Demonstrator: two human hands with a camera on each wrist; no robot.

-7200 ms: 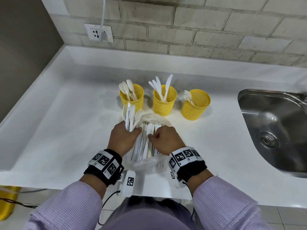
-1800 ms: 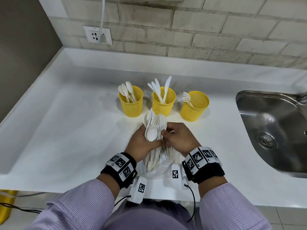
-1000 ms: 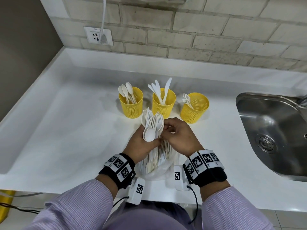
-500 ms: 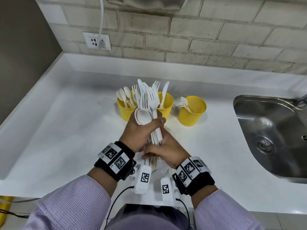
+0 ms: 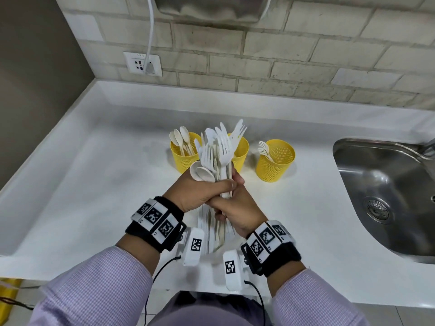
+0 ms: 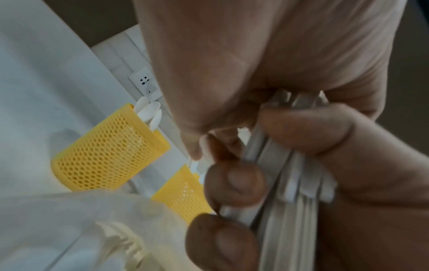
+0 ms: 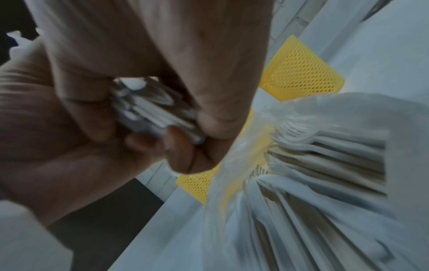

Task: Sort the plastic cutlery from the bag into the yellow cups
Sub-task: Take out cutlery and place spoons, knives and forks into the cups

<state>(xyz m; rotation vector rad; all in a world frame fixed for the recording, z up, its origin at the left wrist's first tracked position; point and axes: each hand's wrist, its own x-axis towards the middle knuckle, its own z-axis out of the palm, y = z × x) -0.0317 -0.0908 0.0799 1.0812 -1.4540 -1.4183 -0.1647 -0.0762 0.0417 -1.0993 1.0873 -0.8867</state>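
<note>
Both the left hand [image 5: 202, 191] and right hand [image 5: 237, 209] clench a mixed bundle of white plastic cutlery [image 5: 217, 154], lifted at six o'clock of three yellow mesh cups [image 5: 275, 161]. Next, probably, single out one type; the clear plastic bag [image 7: 313, 183] lies beneath.

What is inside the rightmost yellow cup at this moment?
In the rightmost yellow cup, a few white forks lean against its left rim, tines up. The cup's wall hides their handle ends and whatever else lies at the bottom.
</note>
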